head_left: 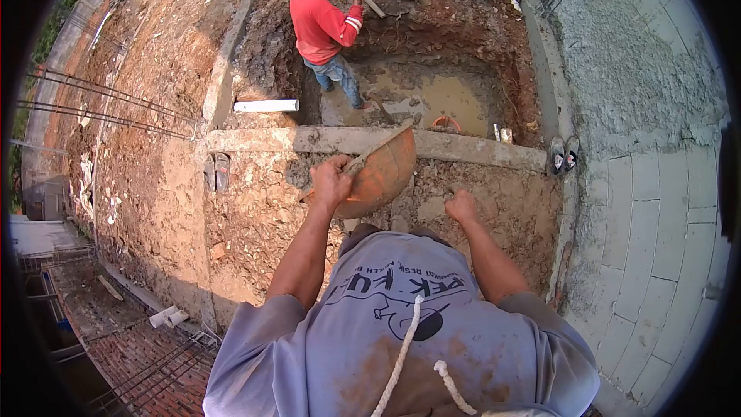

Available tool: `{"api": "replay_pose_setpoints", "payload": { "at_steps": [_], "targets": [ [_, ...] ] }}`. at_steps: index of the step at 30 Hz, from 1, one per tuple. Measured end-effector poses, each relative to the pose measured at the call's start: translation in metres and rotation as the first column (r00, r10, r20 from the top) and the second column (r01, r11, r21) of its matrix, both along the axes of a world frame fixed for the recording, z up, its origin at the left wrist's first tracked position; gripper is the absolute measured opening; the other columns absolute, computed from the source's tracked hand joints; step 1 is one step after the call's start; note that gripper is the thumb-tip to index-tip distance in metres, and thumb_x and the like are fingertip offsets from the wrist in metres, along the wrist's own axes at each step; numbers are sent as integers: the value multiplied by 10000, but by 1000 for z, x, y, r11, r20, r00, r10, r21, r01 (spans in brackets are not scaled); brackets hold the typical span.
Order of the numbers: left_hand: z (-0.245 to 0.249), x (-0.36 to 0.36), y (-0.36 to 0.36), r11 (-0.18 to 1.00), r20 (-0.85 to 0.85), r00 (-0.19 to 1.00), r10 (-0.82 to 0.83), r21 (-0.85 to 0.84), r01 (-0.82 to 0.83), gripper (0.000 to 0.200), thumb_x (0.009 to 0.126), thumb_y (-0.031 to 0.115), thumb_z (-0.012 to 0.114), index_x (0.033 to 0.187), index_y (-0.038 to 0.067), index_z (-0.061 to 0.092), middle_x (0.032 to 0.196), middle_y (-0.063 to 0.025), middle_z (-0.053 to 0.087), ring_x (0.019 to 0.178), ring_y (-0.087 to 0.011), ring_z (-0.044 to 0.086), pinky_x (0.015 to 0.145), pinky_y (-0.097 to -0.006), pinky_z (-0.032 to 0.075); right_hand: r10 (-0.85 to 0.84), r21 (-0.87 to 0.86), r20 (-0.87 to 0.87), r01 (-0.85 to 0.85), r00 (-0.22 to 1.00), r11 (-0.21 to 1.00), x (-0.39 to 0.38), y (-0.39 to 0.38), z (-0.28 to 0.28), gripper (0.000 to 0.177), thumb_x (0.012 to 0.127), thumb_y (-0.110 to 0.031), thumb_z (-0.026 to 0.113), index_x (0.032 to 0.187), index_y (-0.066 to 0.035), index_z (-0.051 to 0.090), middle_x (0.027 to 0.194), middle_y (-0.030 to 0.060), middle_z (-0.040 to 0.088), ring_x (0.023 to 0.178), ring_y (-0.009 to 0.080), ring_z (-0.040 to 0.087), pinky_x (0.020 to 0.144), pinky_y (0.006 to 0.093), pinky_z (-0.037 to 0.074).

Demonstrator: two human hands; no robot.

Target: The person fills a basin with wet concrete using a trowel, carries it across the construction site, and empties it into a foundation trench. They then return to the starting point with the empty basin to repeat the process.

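My left hand (332, 184) is closed on the rim of an orange, mud-smeared basin (384, 174), which hangs tilted on its side in front of my body. To the right of the basin and apart from it is my right hand (461, 206), its fingers curled in; whether anything small is inside cannot be seen. Just beyond the basin runs a concrete beam (478, 150), partly hidden by the basin's upper edge.
Beyond the beam, a person in a red top (320, 27) stands in a pit with muddy water (455, 100). A white pipe (266, 106), dark sandals (217, 172) and shoes (564, 156) lie near the beam. A block wall (656, 239) rises at the right; rebar (116, 108) sticks out at left.
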State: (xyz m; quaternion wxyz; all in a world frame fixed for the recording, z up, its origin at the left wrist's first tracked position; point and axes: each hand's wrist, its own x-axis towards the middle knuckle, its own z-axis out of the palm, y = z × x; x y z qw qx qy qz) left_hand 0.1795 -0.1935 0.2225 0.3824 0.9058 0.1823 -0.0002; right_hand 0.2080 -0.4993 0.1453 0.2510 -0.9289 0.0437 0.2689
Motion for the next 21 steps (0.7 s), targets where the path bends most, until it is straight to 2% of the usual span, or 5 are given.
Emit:
{"api": "replay_pose_setpoints", "payload": {
  "at_steps": [3,6,15,18,21],
  "targets": [
    [2,1,-1,1000,159,987,-12,20,9,181,651,165,576,783,59,637,644,-129,595,610,-244,592,607,-315,444,-4,-22,-19,4,1000,1000,0,3,10,452,689,-157,515,1137,-118,559,1080,219,557,1033,348,521,897,388,412],
    [10,1,0,1000,11,1000,-2,-21,2,195,708,265,605,811,108,659,766,-86,635,732,-265,588,778,-357,371,-13,-13,4,13,1000,1000,-1,3,5,459,684,-158,512,1139,-118,558,1071,229,557,1027,354,523,892,392,415],
    [8,0,3,999,102,994,-26,27,23,200,652,181,604,821,86,653,757,-115,628,708,-281,599,706,-335,444,-27,-54,13,27,1000,998,-4,7,9,435,673,-153,503,1100,-112,579,1019,240,572,981,376,541,866,408,430],
    [5,0,4,999,174,984,-30,25,26,168,654,167,579,763,45,616,663,-139,584,627,-268,574,618,-328,431,-26,-37,27,27,999,999,-5,5,-1,437,672,-151,505,1102,-115,577,1023,235,572,984,371,541,867,405,430],
    [10,-1,5,997,125,991,-46,59,39,189,659,187,603,811,86,654,752,-123,625,708,-284,596,703,-349,440,-21,-16,32,21,999,1000,-6,3,-4,446,675,-146,506,1116,-119,569,1038,229,569,998,363,536,874,400,426]
  ]
}}
